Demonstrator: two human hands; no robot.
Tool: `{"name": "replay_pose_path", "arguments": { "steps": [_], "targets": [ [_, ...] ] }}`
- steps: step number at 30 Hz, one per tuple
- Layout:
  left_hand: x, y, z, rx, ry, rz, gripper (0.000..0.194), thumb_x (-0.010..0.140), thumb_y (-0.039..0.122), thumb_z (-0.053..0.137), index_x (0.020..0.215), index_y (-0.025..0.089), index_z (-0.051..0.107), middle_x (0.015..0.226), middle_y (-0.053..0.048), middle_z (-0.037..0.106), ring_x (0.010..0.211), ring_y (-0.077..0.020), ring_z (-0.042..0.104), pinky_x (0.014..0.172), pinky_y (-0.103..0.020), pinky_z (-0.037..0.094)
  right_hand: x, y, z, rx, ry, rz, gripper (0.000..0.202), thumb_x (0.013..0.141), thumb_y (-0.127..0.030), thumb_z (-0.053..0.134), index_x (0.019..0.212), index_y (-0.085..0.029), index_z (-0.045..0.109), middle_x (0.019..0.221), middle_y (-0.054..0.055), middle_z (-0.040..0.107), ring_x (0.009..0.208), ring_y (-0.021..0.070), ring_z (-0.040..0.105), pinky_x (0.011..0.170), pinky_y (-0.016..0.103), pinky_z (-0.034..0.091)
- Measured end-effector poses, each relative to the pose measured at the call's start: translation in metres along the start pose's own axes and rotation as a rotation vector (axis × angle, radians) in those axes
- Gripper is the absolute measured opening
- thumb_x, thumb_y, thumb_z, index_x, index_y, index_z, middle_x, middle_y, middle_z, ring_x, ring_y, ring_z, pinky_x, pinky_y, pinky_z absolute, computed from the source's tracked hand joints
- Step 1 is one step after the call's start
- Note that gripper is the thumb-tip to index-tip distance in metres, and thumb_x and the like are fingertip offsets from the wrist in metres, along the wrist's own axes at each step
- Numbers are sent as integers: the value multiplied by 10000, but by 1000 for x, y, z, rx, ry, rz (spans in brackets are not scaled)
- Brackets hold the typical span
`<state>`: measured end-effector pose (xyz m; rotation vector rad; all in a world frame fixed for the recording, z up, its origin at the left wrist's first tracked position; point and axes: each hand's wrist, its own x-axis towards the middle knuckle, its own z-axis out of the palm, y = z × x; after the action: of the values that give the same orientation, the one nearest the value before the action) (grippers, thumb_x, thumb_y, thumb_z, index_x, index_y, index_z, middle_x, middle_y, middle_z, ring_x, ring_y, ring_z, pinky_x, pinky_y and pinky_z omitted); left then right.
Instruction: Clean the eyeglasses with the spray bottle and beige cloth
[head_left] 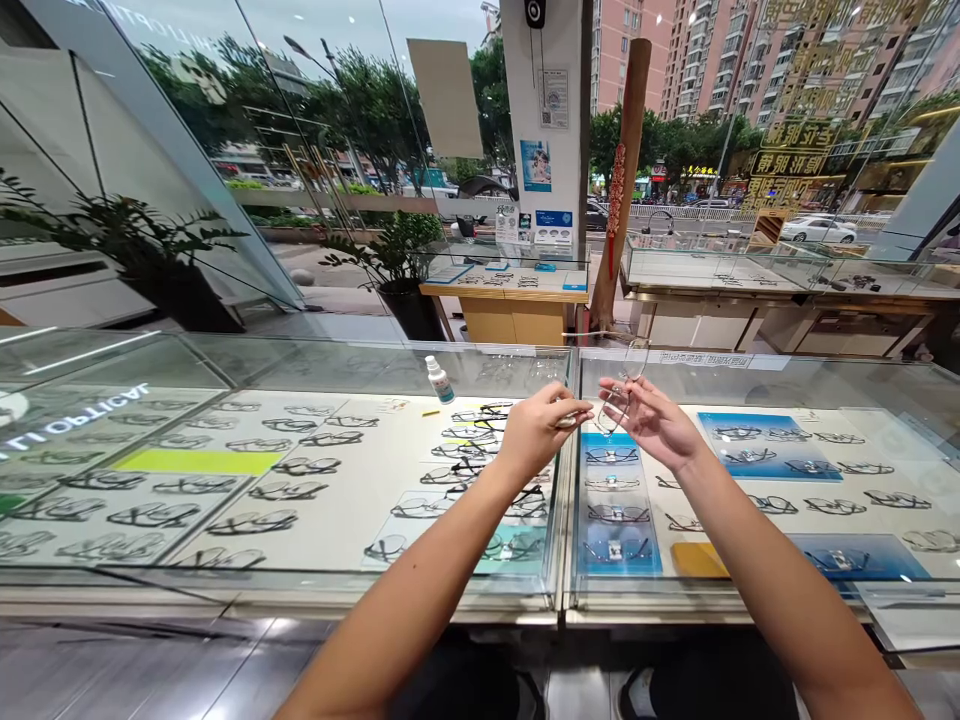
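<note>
From here: handling step, right hand (pixel 660 425) grips eyeglasses (pixel 614 408), left hand (pixel 534 428) near (can't tell if gripping anything); next move likely needs frame held steady

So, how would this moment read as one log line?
left hand: pinched, contents unclear | right hand: holding eyeglasses | white bottle: standing on glass counter | displayed frames: under glass

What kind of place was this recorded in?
Most likely an eyewear shop: rows of glasses lie in the display cases, the right hand holds a wire frame, and lettering at left seems to read OPTICAL.
</note>
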<state>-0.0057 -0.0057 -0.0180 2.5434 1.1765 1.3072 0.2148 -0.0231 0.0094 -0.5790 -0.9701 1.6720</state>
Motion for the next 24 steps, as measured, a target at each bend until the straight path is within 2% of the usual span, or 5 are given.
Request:
{"name": "replay_pose_path", "arguments": {
  "steps": [6,10,13,19,24],
  "targets": [
    [2,6,-1,-41,39,-15,381,1022,530,592,1013,243,843,889,-67,684,701,-149,607,627,-261,436,2,-2,-5,9,57,-91,312,715,-393,944,854,-271,693,1182,2,779,1178,198,704,1087,394,533],
    [4,5,-6,-81,30,25,569,938,566,684,1402,236,686,905,-40,652,731,-161,585,651,-261,476,4,-8,-11,43,80,-112,317,715,-379,956,869,-279,699,1155,-9,785,1135,192,721,1064,389,559],
    [9,-8,-19,-118,193,1,564,948,524,603,1392,182,654,873,-38,618,786,-191,588,696,-290,516,5,-16,-17,65,105,-160,341,680,-376,981,860,-282,706,1117,-17,789,1095,190,733,1042,381,579],
    [15,-71,-67,-57,666,-494,400,969,237,425,1330,180,586,1051,-76,693,782,-169,637,735,-291,526,9,-22,-30,19,133,-197,254,754,-365,927,864,-289,711,1096,-15,790,1117,204,732,1041,396,586],
    [3,-121,-96,41,834,-757,376,956,127,348,1209,166,624,1127,-109,665,1010,-208,683,962,-338,542,10,-22,-33,11,131,-205,278,724,-372,947,834,-294,704,1075,-25,790,1081,193,738,1022,374,599]
  ]
}}
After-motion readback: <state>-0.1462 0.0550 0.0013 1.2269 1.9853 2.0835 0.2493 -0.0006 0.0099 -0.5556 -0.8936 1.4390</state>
